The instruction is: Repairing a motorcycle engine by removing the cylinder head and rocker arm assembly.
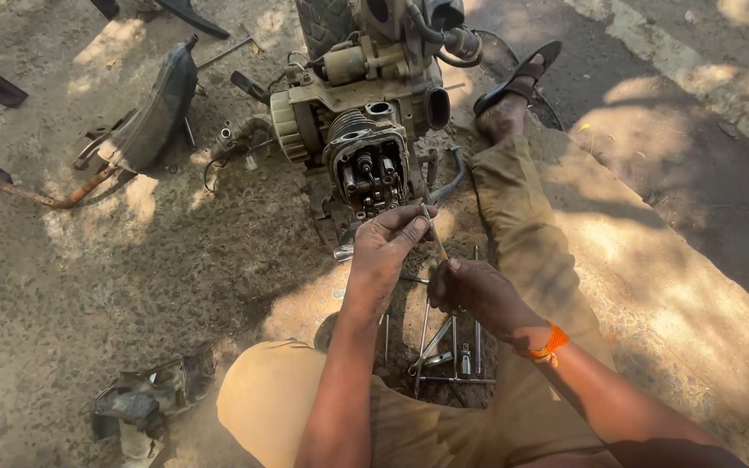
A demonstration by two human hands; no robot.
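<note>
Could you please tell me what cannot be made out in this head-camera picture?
- Thin pale metal strip: its lower end hides inside the right hand; the kind of tool is unclear.
- Left hand: its fingertips cover the strip's top.
- Grey dusty engine block: its upper part is cut off by the top edge.
- Steel hand tools on the ground: too small to identify.

Your right hand (477, 293) is covering the lower end of the thin rod (433, 230), so its full length is staying out of sight, and your left hand (385, 247) is blocking the bottom of the engine head (366, 165). The top edge is cutting off the engine (366, 78), and your legs are hiding part of the tools (444, 351) on the ground.
</note>
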